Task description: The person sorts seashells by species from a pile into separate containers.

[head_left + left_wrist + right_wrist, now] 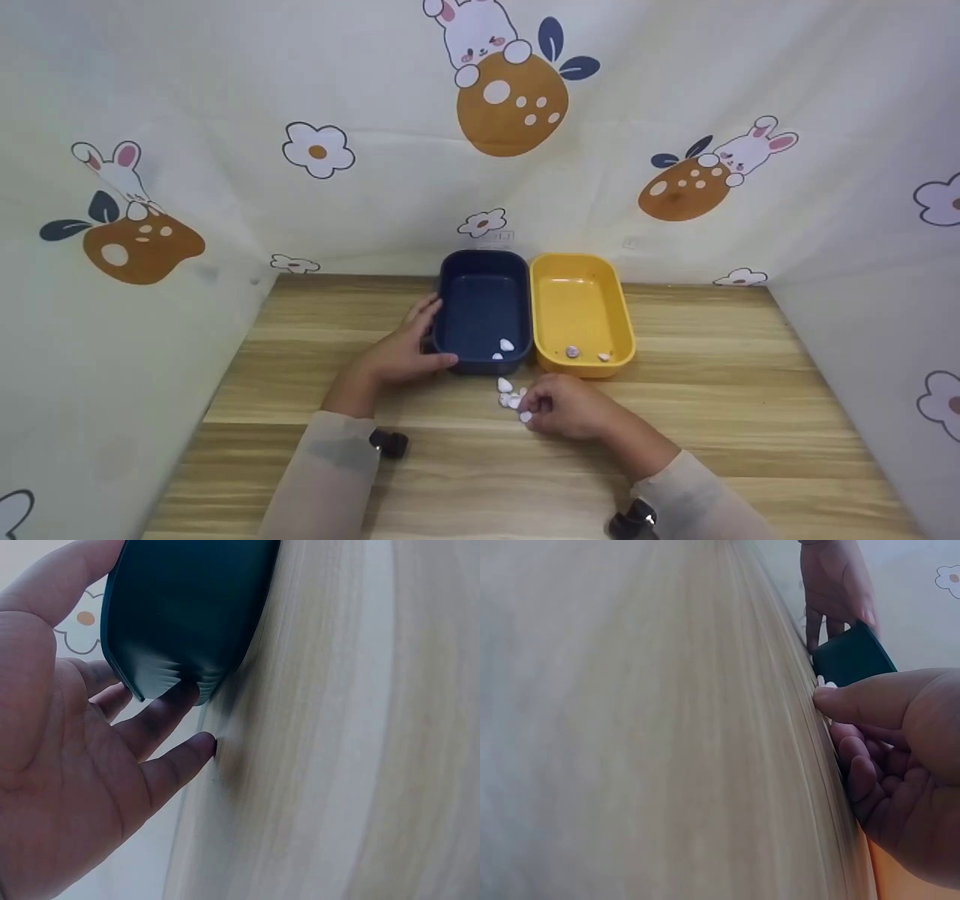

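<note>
My left hand rests at the left side of a dark blue bin, its spread fingers along the wall and the thumb at the front rim. In the left wrist view, the straight fingers touch the bin's ribbed side. Just in front of the bins, my right hand is low over the table with thumb and forefinger around a small white pebble. More white pebbles lie beside its fingertips. In the right wrist view, the other fingers are curled in, and the thumb hides most of the pebbles.
Two white pebbles sit inside the blue bin's near end. A yellow bin stands right beside it, holding a round greyish-pink piece and a small pale one. Behind the wooden table hangs a printed curtain.
</note>
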The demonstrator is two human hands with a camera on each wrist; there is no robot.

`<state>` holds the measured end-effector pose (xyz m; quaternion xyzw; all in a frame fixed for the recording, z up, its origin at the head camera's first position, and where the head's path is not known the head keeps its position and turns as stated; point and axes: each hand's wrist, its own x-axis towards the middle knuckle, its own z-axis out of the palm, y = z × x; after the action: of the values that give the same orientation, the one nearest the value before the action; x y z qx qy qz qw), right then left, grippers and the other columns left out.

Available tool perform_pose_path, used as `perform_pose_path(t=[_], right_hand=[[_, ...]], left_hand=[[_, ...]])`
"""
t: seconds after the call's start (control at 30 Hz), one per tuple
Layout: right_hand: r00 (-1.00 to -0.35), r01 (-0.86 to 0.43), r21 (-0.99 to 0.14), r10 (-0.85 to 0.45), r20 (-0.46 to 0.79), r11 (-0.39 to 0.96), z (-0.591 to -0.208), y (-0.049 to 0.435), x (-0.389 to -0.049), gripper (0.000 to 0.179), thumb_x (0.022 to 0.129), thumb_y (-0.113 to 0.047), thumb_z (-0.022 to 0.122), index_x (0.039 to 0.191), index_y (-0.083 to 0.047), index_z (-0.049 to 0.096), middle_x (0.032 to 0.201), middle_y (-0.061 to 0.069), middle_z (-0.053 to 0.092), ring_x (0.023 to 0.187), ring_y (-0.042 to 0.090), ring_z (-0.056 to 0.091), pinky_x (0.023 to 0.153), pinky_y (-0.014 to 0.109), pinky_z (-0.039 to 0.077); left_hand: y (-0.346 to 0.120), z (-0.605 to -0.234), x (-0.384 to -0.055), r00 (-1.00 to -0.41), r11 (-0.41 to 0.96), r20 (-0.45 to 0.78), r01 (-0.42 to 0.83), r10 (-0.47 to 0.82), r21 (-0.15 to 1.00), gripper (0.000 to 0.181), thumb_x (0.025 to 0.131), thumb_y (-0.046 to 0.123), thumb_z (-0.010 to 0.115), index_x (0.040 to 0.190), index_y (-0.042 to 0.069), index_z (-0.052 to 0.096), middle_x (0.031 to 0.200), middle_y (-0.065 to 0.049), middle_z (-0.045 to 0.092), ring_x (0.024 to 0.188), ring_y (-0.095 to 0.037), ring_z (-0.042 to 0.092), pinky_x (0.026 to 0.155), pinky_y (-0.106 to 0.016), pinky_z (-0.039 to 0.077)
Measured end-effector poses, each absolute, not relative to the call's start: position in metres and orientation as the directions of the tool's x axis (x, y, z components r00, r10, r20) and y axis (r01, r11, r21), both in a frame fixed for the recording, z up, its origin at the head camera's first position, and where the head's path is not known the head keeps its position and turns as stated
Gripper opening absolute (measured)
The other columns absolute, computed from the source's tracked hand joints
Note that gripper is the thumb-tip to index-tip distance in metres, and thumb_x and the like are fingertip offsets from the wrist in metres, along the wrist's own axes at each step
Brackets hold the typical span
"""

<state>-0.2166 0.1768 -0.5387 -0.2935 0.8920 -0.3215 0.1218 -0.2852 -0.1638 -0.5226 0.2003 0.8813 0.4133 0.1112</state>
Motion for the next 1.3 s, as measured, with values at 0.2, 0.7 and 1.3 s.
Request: perform_pose_path(t=[0.2,0.7,1.3], right_hand=[[-0.796,-0.446,-0.639,-0.604,-0.037,0.627,-0.538,0.177,-0.216,0.008,0.088,-0.013,0.083,0.096,-0.017,0.082,0.089,-0.005,0.069,0.082,0.002,0.056,0.073,0.020,0.050],[-0.835,-0.361,-0.680,-0.546,-0.070,0.639,-0.524,0.180,-0.212,0.012,0.088,-0.011,0.083,0.095,-0.020,0.081,0.082,-0.013,0.070,0.077,0.003,0.062,0.069,0.021,0.053],[-0.954,-0.188,-0.753,-0.299,-0.013,0.631,-0.473,0.209,-0.238,0.013,0.092,-0.017,0.085,0.104,-0.015,0.081,0.094,0.001,0.073,0.087,0.017,0.064,0.080,0.027,0.056]], left_hand=[[-0.163,-0.522,-0.285,-0.898,0.597,-0.052,0.246,0.436,0.764,0.116,0.088,0.058,0.082,0.174,0.021,0.015,0.182,0.006,-0.001,0.161,-0.036,0.036,0.129,-0.060,0.033],[-0.162,-0.523,-0.288,-0.889,0.575,-0.034,0.266,0.457,0.774,0.114,0.089,0.054,0.083,0.174,0.018,0.015,0.182,0.001,0.001,0.165,-0.040,0.021,0.131,-0.062,0.027],[-0.165,-0.523,-0.286,-0.897,0.581,-0.045,0.247,0.441,0.776,0.117,0.088,0.057,0.083,0.174,0.021,0.014,0.182,0.002,-0.001,0.164,-0.043,0.023,0.129,-0.066,0.028]])
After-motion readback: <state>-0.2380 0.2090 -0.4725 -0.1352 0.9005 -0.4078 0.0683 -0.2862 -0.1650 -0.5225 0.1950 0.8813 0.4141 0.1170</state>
